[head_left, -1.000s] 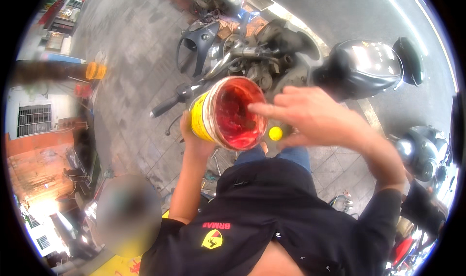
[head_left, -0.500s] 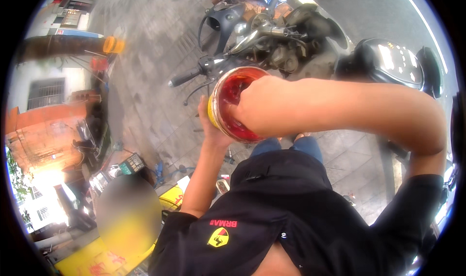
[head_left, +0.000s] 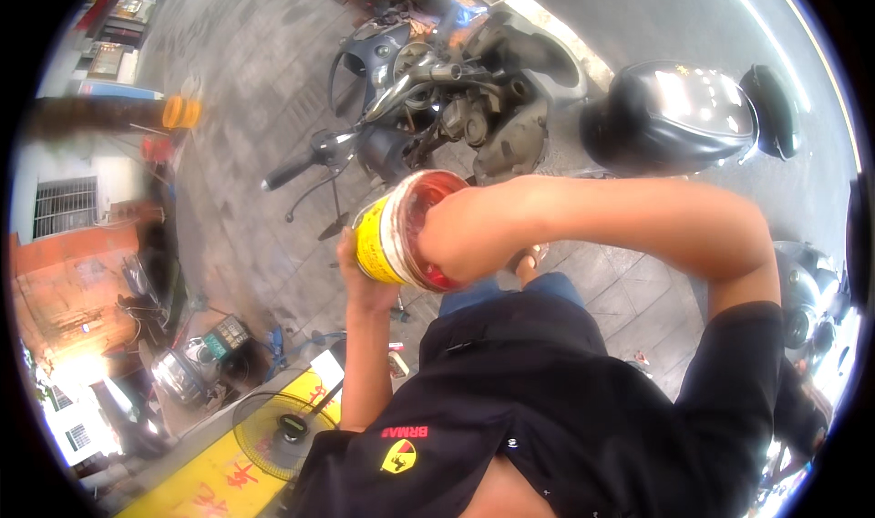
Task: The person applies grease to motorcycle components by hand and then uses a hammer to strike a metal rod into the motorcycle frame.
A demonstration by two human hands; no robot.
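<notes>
My left hand (head_left: 363, 276) grips a white tub with a yellow label (head_left: 381, 240) around its side and base, holding it tilted over the pavement. Red, glossy, paste-like contents (head_left: 428, 194) line the tub's inside. My right hand (head_left: 447, 235) is sunk into the tub's mouth, so its fingers are hidden. Just beyond the tub stands a partly stripped motorcycle (head_left: 478, 126), with bare metal engine parts, a handlebar grip (head_left: 283, 177) and dark plastic panels.
At the right, a black scooter seat (head_left: 665, 117) borders the road (head_left: 766, 25); another two-wheeler (head_left: 797, 290) is below it. Lower left are a fan (head_left: 283, 427), a yellow board with red marks (head_left: 182, 495) and a headlamp-like part (head_left: 182, 372). An orange wall (head_left: 73, 290) runs along the left.
A second ago my right index finger was at the tub's opening; since then that hand has gone down inside it. My left hand still holds the tub.
</notes>
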